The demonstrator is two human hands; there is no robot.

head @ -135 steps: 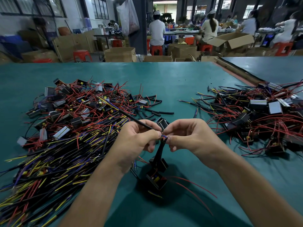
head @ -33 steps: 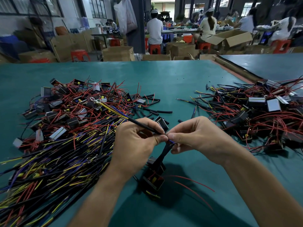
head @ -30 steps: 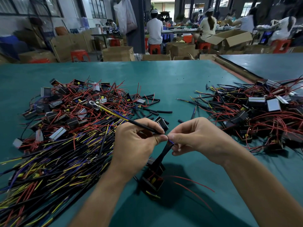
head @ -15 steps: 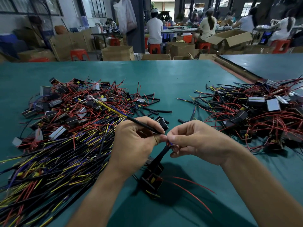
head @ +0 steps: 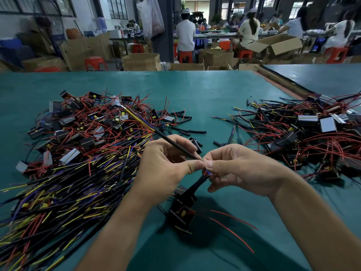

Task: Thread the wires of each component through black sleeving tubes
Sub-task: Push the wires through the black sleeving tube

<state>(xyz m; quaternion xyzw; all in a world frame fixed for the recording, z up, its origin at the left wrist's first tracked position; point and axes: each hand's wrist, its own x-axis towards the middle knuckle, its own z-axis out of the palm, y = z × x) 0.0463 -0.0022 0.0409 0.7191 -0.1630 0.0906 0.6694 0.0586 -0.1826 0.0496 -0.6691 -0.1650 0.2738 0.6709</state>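
Note:
My left hand (head: 166, 169) pinches a black sleeving tube (head: 175, 145) between thumb and forefinger. The tube slants up to the left, and yellow and blue wires (head: 136, 118) stick out of its far end. My right hand (head: 238, 169) pinches the blue and red wire ends (head: 207, 172) right at the tube's near mouth, fingertips nearly touching the left thumb. From those wires, below both hands, hangs a black component (head: 182, 212) with a short black sleeve (head: 197, 182) over its leads. Two loose red wires (head: 232, 229) trail from it over the table.
A big heap of components with red, yellow and blue wires (head: 78, 153) covers the green table (head: 195, 90) on the left. Another heap (head: 304, 137) lies at the right. Loose short black tubes (head: 187, 130) lie between them. People sit working among cardboard boxes beyond the table.
Both hands stay together at the tube's mouth and have sunk slightly toward me. The hanging component swings a little beneath them. The grips are unchanged.

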